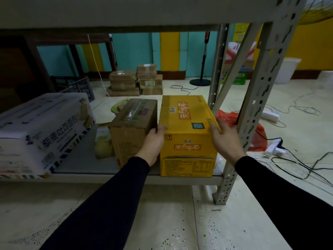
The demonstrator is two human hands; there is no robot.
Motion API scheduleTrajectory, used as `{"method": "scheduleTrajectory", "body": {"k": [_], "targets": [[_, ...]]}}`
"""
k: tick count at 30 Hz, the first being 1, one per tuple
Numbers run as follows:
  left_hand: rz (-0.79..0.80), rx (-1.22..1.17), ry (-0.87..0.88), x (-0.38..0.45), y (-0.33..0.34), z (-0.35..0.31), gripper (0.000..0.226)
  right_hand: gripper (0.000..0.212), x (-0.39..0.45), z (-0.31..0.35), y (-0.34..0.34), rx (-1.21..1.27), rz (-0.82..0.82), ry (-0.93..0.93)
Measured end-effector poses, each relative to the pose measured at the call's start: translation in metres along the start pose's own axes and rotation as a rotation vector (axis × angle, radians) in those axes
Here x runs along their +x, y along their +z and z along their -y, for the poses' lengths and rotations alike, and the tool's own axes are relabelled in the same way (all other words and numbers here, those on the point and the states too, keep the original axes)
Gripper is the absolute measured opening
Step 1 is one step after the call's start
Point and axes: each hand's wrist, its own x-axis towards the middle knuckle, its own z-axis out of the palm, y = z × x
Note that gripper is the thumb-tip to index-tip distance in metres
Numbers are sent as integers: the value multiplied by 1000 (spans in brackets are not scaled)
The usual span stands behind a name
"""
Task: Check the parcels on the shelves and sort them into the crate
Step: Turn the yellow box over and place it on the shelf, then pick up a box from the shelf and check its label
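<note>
Standing on the low shelf (126, 178), the yellow box (185, 127) sits with its front face right at the shelf's front edge. The left hand (153, 141) grasps its upper left corner, thumb on the top, in the narrow gap between this box and the brown carton (133, 123) just beside it. The right hand (224, 139) grasps the upper right corner, fingers bent over the top edge. On the right side, the box is near the grey upright post (252, 114) of the rack, with little room there. Further left, the white box (39, 130) lies well apart, and bare shelf shows between. Behind the shelf, a dark crate (75, 85) and a stack of wrapped parcels (135, 82) stand on the floor. In front of the shelf, the floor is open.
</note>
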Motion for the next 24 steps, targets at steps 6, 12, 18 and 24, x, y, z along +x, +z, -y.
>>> {"method": "scheduleTrajectory", "body": {"k": [6,12,18,24], "targets": [[-312,369,269,-28,-46,-28,34,47,-16,49,-3,-55,-11,-269],[-404,361,169,-15,-125,-20,52,52,-18,106,50,67,229,-243],[-218,226,7,52,-175,-9,48,61,10,154,143,180,312,34],[86,75,-4,109,-180,9,55,50,33,152,203,275,223,356]]}}
